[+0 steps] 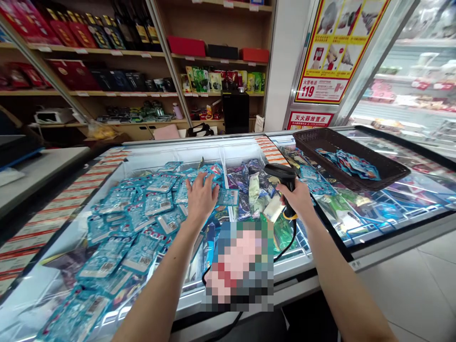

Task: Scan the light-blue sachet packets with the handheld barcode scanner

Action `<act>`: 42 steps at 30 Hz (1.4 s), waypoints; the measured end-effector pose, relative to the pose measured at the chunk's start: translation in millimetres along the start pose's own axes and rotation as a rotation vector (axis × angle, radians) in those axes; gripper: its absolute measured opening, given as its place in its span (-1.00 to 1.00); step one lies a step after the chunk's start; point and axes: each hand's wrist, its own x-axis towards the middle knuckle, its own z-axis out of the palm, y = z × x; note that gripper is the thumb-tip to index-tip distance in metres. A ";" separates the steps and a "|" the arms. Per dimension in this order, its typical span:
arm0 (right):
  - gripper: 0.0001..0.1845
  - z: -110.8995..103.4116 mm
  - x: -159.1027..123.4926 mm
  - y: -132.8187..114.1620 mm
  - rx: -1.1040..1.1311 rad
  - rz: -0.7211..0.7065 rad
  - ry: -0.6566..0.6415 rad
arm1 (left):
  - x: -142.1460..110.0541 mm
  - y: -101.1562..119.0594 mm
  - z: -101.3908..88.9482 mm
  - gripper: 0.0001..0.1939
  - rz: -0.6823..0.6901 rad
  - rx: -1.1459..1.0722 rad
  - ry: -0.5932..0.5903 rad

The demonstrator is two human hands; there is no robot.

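My left hand lies with spread fingers on a heap of blue foil packets in a chest freezer. My right hand grips a black handheld barcode scanner, its head pointing up and to the left above mixed frozen packets. A black cord hangs from the scanner. A brown woven plastic basket holding blue packets rests on the freezer's right side, apart from both hands. A pixelated patch hides whatever lies below my hands.
A grey counter stands left of the freezer. Shelves of boxed goods line the back wall. A white pillar carries a red-and-yellow poster. A glass-fronted refrigerated case stands at right, above a tiled floor.
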 end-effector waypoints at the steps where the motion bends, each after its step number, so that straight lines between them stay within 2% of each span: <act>1: -0.65 -5.4 -0.9 3.7 0.073 0.037 0.007 | 3.5 4.1 2.2 -0.55 0.034 -0.022 -0.020; 5: -0.68 -27.4 -2.1 10.9 0.267 0.110 0.107 | 20.1 39.7 16.9 -0.50 0.255 -0.131 -0.165; 7: -0.68 -37.8 -2.4 10.8 0.335 0.128 0.173 | 27.1 69.1 28.2 -0.45 0.367 -0.178 -0.268; 10: -0.68 -50.9 -3.3 12.6 0.409 0.160 0.249 | 34.0 121.3 47.2 -0.32 0.466 -0.229 -0.421; 14: -0.66 -62.4 -3.3 24.0 0.434 0.156 0.243 | 37.5 184.0 69.3 -0.20 0.591 -0.272 -0.576; 17: -0.66 -67.0 -1.7 33.7 0.407 0.168 0.223 | 37.0 208.1 80.3 -0.19 0.683 -0.209 -0.651; 19: -0.66 -68.0 -0.7 38.0 0.377 0.177 0.192 | 35.7 210.7 82.4 -0.21 0.714 -0.173 -0.645; 22: -0.65 -66.2 -0.9 40.6 0.333 0.183 0.152 | 32.8 197.1 75.9 -0.26 0.717 -0.156 -0.601; 25: -0.66 -61.8 -2.8 38.9 0.311 0.189 0.130 | 28.0 167.0 61.8 -0.34 0.684 -0.124 -0.563; 27: -0.67 -58.4 -4.7 35.2 0.289 0.179 0.109 | 23.7 140.1 51.4 -0.47 0.627 -0.092 -0.530; 30: -0.67 -52.6 -7.0 27.4 0.282 0.156 0.057 | 17.6 99.2 37.3 -0.52 0.554 -0.052 -0.497; 33: -0.65 -45.9 -6.9 21.8 0.306 0.154 0.078 | 13.4 75.9 27.3 -0.54 0.449 0.020 -0.427; 35: -0.66 -41.8 -5.7 21.4 0.297 0.143 0.116 | 12.0 78.3 25.5 -0.53 0.430 0.042 -0.348; 37: -0.67 -39.3 -4.3 23.3 0.278 0.131 0.127 | 12.0 94.2 29.5 -0.50 0.531 -0.006 -0.344; 40: -0.65 -39.4 -3.4 28.5 0.262 0.129 0.137 | 14.0 127.1 43.5 -0.48 0.808 -0.116 -0.453; 42: -0.62 -41.1 -3.4 32.2 0.270 0.126 0.141 | 16.2 141.3 52.7 -0.49 0.873 -0.147 -0.509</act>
